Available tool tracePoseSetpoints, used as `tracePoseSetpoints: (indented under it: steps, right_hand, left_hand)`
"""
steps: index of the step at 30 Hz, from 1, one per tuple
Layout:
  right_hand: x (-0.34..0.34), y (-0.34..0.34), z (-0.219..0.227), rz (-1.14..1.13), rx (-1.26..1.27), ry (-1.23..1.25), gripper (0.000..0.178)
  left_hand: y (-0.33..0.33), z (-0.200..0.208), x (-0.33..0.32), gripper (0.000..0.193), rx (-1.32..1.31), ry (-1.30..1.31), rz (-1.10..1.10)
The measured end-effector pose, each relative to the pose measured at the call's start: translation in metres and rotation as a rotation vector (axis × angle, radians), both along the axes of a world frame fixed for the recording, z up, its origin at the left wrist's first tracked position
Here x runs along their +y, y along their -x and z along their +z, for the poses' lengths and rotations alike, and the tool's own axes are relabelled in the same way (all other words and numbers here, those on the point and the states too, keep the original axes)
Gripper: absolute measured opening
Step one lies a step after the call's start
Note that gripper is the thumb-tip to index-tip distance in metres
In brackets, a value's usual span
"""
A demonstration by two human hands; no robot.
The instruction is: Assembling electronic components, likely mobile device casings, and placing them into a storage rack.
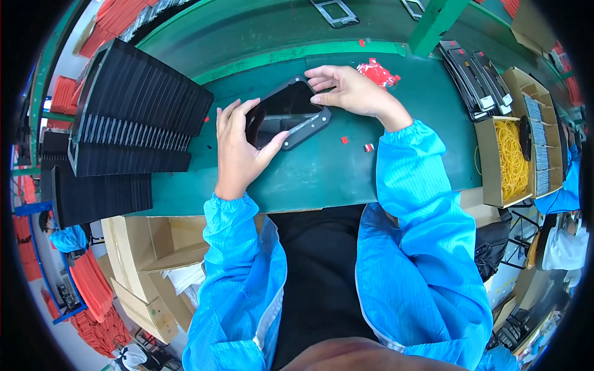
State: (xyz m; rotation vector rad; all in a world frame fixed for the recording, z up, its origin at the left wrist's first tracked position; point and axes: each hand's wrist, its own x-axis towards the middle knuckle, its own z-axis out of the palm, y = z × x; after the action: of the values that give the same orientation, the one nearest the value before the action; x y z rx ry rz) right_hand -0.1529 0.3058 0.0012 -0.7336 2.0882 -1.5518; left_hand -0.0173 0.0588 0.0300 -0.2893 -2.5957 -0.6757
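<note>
A glossy black screen panel (279,106), shaped like a phone display, lies tilted on a dark block-like fixture (309,128) with screws at its corners. My left hand (238,139) grips the panel's left end, thumb on the near edge and fingers on the far side. By the far right corner of the panel is my right hand (352,91), its thumb and fingers apart. Whether its fingertips touch the panel I cannot tell. Small red tabs (344,140) lie on the green table (297,179) near the fixture, and a pile of red-and-white scraps (378,73) sits beyond my right hand.
Black slotted racks of thin panels (136,105) stand at the left. Dark framed panels (468,77) are stacked at the right, beside a cardboard box of yellow bands (512,159). A green post (437,28) rises at the back. An open carton (167,241) sits below the table's left edge.
</note>
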Motion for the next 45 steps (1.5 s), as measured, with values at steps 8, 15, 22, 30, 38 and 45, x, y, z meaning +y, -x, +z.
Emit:
tracePoseSetpoints:
  steps: [8, 15, 22, 30, 38, 45]
  right_hand:
    - [-0.007, -0.011, 0.006, -0.005, 0.075, -0.056, 0.062]
    - [-0.009, -0.014, 0.009, -0.017, 0.136, -0.084, 0.062]
    - [-0.007, -0.015, 0.009, -0.018, 0.192, -0.088, 0.062]
    - [-0.009, -0.018, 0.03, 0.131, 0.387, -0.267, 0.053]
    - [-0.009, -0.003, 0.019, 0.169, 0.811, -0.226, 0.048]
    - [-0.048, 0.009, 0.129, -0.669, 0.341, 0.362, 0.04]
  left_hand:
    - [-0.009, -0.001, -0.006, 0.069, 0.002, -0.015, 0.007]
    - [-0.007, -0.005, -0.008, 0.072, 0.005, -0.034, 0.004]
    - [-0.012, 0.008, 0.001, 0.075, 0.022, 0.01, 0.015]
    - [-0.039, 0.006, -0.047, 0.067, -0.181, 0.053, 0.107]
    - [-0.048, 0.014, -0.052, 0.064, -0.143, 0.013, 0.041]
    - [-0.048, 0.024, -0.05, 0.069, -0.134, 0.069, -0.061]
